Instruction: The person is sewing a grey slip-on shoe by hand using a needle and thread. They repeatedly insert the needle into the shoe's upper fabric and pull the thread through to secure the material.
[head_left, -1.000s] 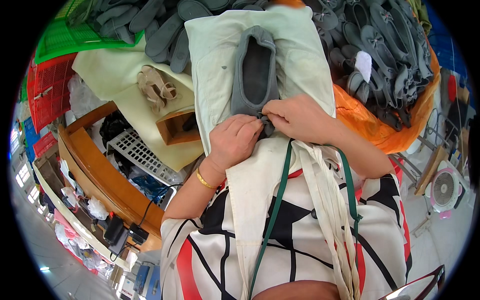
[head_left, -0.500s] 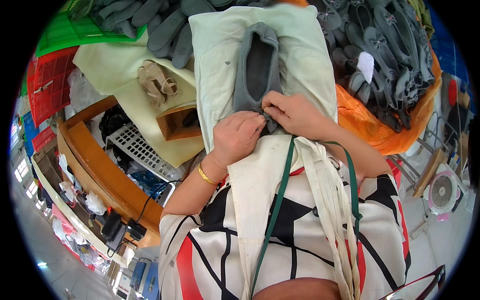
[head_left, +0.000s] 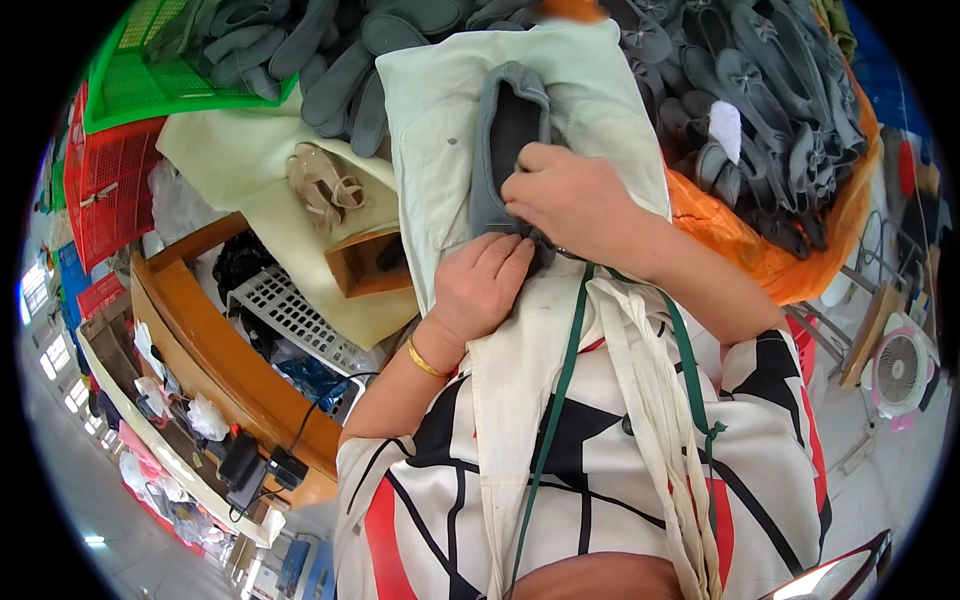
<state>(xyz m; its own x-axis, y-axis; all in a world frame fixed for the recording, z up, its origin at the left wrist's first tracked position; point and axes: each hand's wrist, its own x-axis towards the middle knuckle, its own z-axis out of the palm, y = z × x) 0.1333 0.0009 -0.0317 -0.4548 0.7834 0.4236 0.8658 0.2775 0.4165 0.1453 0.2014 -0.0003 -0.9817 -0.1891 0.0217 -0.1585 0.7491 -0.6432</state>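
"Person [head_left: 560,500] in a white top [head_left: 780,430] streaked with black and red, a cream apron [head_left: 510,400] with green straps over it, fills the foreground."

"And the larger things around the worker?"

"A brown wooden unit [head_left: 230,370] stands at left. At upper right, an orange bag [head_left: 740,255] lies open around a heap of grey shoes [head_left: 780,120], some trimmed with small bows. Directly ahead of the torso is a pale fabric cushion [head_left: 430,150]."

"What of the containers?"

"A green basket [head_left: 130,70] sits at upper left, with a red basket [head_left: 110,185] near it, closer to the left edge. A white perforated basket [head_left: 290,310] rests beside the wooden unit. At far right is a white fan [head_left: 900,370]."

"Smaller still?"

"Beige sandals [head_left: 320,185] lie left of the cushion. On the cushion itself is a single grey shoe [head_left: 485,165], opening upward, heel pointing away from the worker and toe end toward the apron."

"How are the hands placed?"

"The right hand [head_left: 575,205] curls over the shoe's right side, fingers bent inward; whether they pinch anything cannot be told. The left hand [head_left: 485,285] has its fingers bent and pressed side by side, tips at the shoe's near end; its thumb is hidden, so its grip cannot be told either."

"And the smallest detail?"

"A gold-coloured bracelet [head_left: 425,360] around the left wrist."
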